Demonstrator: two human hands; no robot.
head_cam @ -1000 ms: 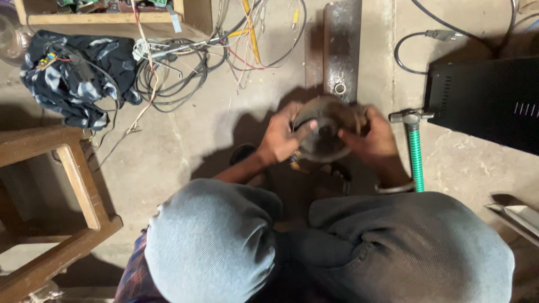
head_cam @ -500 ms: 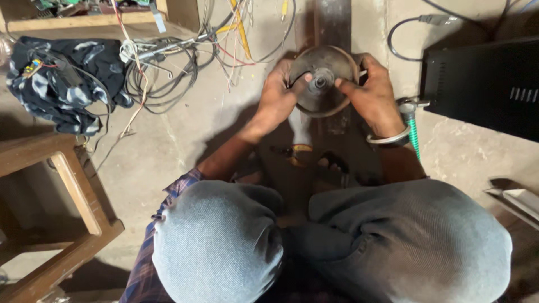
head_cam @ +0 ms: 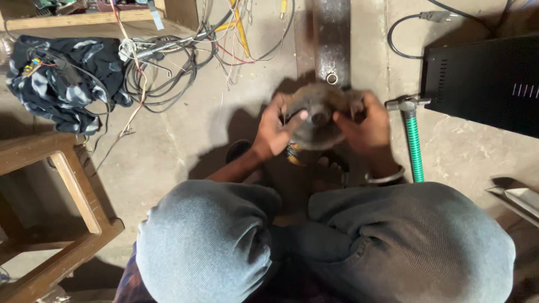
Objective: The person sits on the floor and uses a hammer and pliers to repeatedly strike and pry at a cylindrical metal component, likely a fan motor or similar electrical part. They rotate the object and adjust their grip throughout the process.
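Lighting: dim, warm indoor light from the far right — shadows fall toward the near left across the concrete floor (head_cam: 185,140). Deep shadow under the wooden stool (head_cam: 62,185) and beneath the round metal part (head_cam: 317,115). Glare: none. Focus: soft overall; slight motion blur at both hands. Edges: mild wide-angle bending — corners darker.
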